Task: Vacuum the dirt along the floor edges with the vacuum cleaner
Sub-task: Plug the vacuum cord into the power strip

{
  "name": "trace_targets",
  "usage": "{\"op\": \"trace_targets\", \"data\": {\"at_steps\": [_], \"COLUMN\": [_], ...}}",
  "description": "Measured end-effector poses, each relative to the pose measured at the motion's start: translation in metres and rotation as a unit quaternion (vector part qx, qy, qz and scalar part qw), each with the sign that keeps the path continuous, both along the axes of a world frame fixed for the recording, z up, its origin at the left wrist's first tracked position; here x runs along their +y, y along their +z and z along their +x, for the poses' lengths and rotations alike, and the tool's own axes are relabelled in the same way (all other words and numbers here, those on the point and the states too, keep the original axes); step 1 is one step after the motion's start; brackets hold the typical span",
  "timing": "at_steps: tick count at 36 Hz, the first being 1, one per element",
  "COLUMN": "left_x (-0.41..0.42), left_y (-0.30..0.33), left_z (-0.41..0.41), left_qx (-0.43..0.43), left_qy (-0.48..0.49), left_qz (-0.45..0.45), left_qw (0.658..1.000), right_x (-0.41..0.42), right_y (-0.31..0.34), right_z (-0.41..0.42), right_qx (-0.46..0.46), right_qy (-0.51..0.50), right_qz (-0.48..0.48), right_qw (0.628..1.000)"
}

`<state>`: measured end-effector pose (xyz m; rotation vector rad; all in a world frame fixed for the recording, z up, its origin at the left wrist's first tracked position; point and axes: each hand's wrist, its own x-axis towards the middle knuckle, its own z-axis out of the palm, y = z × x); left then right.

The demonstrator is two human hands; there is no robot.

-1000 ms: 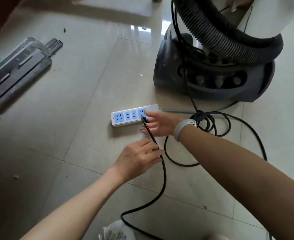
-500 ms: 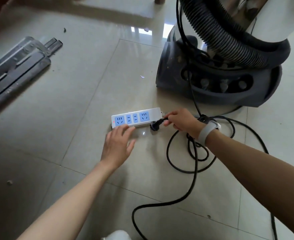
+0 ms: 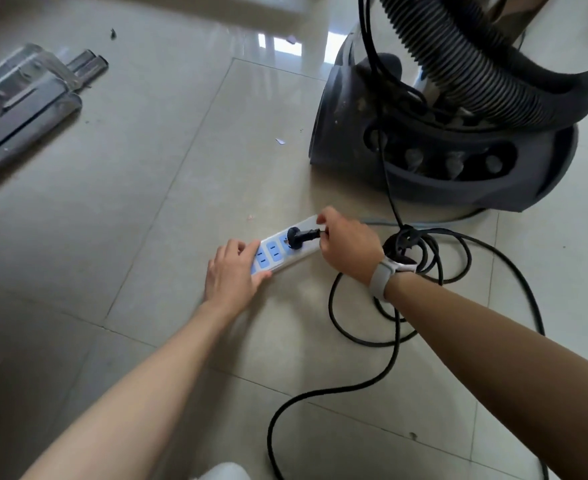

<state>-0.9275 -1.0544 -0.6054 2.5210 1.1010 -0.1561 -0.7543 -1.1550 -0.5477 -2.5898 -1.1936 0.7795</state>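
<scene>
Since half a second ago, the plug (image 3: 294,237) has been carried from the floor beside the power strip (image 3: 287,245) up onto the strip's right end, and the left hand (image 3: 231,273) has been moved forward onto the strip's left end.

The right hand's (image 3: 346,245) grip is closed on the neck of the black plug, pinched between thumb and curled fingers, with the plug's round face laid against the rightmost blue socket; whether the prongs are fully seated cannot be told. The left hand's grip is held loosely: its fingers are laid over the top of the strip and its thumb is set against the near edge, so the strip is pressed to the tiled floor (image 3: 147,209). A pale watch band (image 3: 384,275) is worn on the right wrist.

The black cord (image 3: 394,344) is trailed from the plug in loose loops on the floor, to the right of the hands. The vacuum cleaner (image 3: 458,140) is stood on the floor behind the strip, with its ribbed hose (image 3: 458,60) coiled around the shiny drum. Grey metal pieces (image 3: 25,102) are laid on the floor at far left.
</scene>
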Motion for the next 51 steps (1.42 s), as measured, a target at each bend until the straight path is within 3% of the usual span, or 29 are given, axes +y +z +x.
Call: {"op": "trace_targets", "data": {"at_steps": [4, 14, 22, 30, 34, 43, 51], "left_x": [-0.016, -0.023, -0.021, -0.022, -0.023, -0.026, -0.023], "left_y": [-0.002, -0.003, -0.003, -0.004, -0.007, -0.016, -0.02], "left_z": [-0.005, -0.009, -0.01, -0.01, -0.011, -0.016, -0.016], "left_qx": [-0.016, -0.023, -0.023, -0.034, -0.037, -0.061, -0.073], "left_qy": [0.003, 0.019, 0.024, 0.035, 0.022, -0.027, -0.025], "left_qz": [-0.003, -0.01, -0.012, -0.011, 0.009, 0.106, 0.092], "left_qw": [1.0, 1.0, 0.999, 0.999, 0.999, 0.992, 0.993], "right_x": [-0.003, -0.001, 0.007, -0.005, -0.003, 0.001, 0.027], "right_y": [-0.006, -0.008, -0.001, 0.005, 0.005, 0.007, 0.026], "right_z": [-0.011, -0.01, -0.022, -0.011, -0.006, -0.009, -0.027], "right_qx": [-0.034, -0.1, -0.158, -0.017, 0.016, -0.001, -0.094], "right_qy": [0.047, -0.003, 0.077, -0.048, -0.057, -0.052, 0.019], "right_qz": [-0.004, -0.007, -0.012, -0.024, -0.031, -0.061, -0.065], "right_qw": [0.998, 0.995, 0.984, 0.998, 0.998, 0.997, 0.993]}}
